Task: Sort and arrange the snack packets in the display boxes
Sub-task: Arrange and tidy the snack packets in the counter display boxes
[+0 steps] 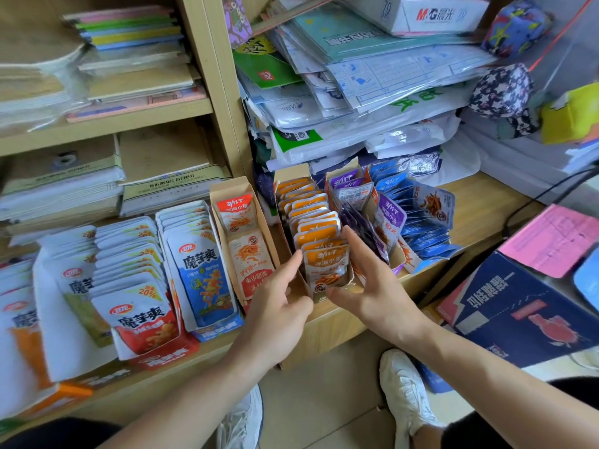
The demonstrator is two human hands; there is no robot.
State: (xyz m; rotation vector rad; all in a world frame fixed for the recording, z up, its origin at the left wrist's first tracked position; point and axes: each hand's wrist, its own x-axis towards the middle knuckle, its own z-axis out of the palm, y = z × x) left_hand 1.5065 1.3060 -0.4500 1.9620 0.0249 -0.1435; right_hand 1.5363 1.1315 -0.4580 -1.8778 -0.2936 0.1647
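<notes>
Head view: squaring-up step in hand, with left hand (pixel 278 296) and right hand (pixel 366 286), grips apart and fingers straight, flanking the orange packets (pixel 316 228) standing in their display box (pixel 291 176) on the table (pixel 470 202); next move probably calls for an even inward press.

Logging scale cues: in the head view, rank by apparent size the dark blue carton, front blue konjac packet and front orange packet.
1. dark blue carton
2. front blue konjac packet
3. front orange packet
The carton seems nearer the camera, so its lead is partly perspective.
</notes>
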